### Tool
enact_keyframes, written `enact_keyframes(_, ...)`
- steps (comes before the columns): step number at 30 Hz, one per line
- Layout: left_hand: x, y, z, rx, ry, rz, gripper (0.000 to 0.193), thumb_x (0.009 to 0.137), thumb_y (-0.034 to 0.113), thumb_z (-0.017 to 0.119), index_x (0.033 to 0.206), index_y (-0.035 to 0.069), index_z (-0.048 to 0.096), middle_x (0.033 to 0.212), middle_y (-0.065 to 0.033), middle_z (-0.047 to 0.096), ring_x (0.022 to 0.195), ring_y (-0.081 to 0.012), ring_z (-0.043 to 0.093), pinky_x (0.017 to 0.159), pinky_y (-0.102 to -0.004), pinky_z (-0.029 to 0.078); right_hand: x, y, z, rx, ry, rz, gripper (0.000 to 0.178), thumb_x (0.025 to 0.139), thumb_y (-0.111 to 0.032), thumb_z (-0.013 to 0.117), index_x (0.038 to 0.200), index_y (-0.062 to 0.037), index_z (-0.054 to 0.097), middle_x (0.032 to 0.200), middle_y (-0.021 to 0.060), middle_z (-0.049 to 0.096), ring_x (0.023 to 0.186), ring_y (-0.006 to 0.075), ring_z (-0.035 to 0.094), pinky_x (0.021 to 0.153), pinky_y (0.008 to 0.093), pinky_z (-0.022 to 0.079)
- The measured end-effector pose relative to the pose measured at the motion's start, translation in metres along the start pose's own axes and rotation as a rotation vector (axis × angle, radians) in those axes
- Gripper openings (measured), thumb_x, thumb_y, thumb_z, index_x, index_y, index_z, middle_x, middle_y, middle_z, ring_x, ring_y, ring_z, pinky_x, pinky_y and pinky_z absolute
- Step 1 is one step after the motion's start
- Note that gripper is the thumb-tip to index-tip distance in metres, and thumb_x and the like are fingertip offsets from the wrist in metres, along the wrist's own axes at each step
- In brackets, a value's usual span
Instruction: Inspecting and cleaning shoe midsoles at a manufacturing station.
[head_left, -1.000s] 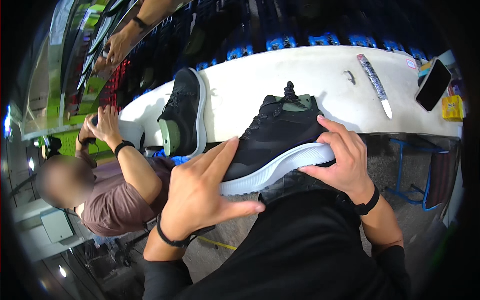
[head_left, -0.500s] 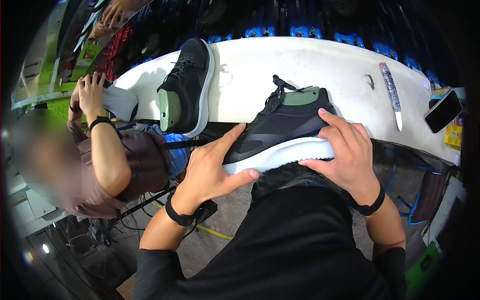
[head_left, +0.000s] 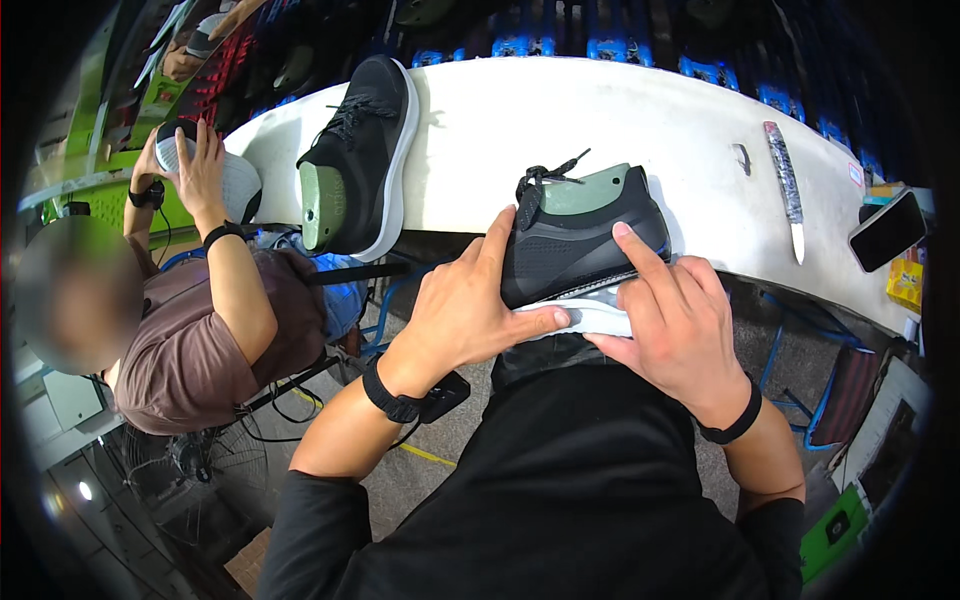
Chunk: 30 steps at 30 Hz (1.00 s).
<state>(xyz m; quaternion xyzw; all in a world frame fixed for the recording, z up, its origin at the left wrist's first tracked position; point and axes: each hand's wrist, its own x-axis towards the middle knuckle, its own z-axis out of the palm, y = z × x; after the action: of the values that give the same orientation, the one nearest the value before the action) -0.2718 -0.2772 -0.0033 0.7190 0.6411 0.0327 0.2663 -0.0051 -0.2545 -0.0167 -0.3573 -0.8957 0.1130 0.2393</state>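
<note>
Black sneaker (head_left: pixel 580 245) with a white sole sits at the near edge of the white bench (head_left: pixel 600 120), sole side toward me, half off the edge against my lap, green last showing in the collar. My left hand (head_left: pixel 465 310) is spread flat on the toe-side upper, index finger along it, thumb pressing the white sole rim. My right hand (head_left: pixel 675 320) is cupped under the heel end, index finger laid up the side panel. Both hands are clamping it, neither closed into a fist. Judgement: light, but stiffer than a bare shoe because the last fills it; mesh upper is soft and gives under the fingers, the foam sole compresses a bit and is the grippiest part. Best hold is sole edge plus heel counter, not the laces. A second black sneaker (head_left: pixel 360 150) lies toward the far-left edge of the bench, a knife-like tool (head_left: pixel 785 190) toward the right edge, and a phone (head_left: pixel 885 230) at the right corner. The co-worker's hand (head_left: pixel 200 165) holds another shoe at the left end.
</note>
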Motion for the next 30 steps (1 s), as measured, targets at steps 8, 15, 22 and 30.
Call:
enact_keyframes(8,-0.001,0.000,0.005,0.056,0.034,-0.059,0.120,0.081,0.079,0.077,0.163,0.000,0.039,0.116,-0.0265,0.075,0.095,-0.0456,0.078,0.079,-0.0515,0.063,-0.001,-0.006,0.014,-0.057,0.085,0.008,0.048,0.070,-0.038,0.090,0.096,-0.0052,0.067,0.131,0.0161,0.071,0.073,0.0208,0.059,0.078,0.0353,0.048)
enact_keyframes(15,-0.010,0.039,-0.053,0.041,-0.173,-0.083,0.107,0.082,0.060,0.087,0.162,0.003,0.045,0.110,-0.0300,0.076,0.098,-0.0461,0.077,0.082,-0.0498,0.060,-0.017,0.001,-0.006,0.069,0.068,0.243,0.052,0.065,-0.039,0.097,0.089,-0.0078,0.063,0.131,0.0102,0.073,0.072,0.0197,0.068,0.071,0.0336,0.052)
enact_keyframes(22,-0.025,0.098,-0.101,-0.252,0.050,0.723,0.078,0.072,0.030,0.101,0.136,0.001,0.067,0.138,-0.0277,0.070,0.123,-0.0422,0.072,0.103,-0.0474,0.059,-0.063,-0.001,-0.045,0.180,0.211,0.428,0.084,0.061,-0.034,0.103,0.129,-0.0038,0.062,0.139,0.0199,0.070,0.122,0.0391,0.071,0.101,0.0461,0.059)
enact_keyframes(30,0.025,0.131,0.025,-0.719,0.544,0.946,0.061,0.067,0.019,0.101,0.110,0.006,0.059,0.099,-0.0122,0.061,0.087,-0.0314,0.060,0.071,-0.0411,0.048,-0.063,-0.015,-0.125,0.490,0.534,0.174,0.111,0.054,-0.055,0.103,0.138,-0.0008,0.056,0.130,0.0247,0.070,0.121,0.0370,0.072,0.106,0.0494,0.059)
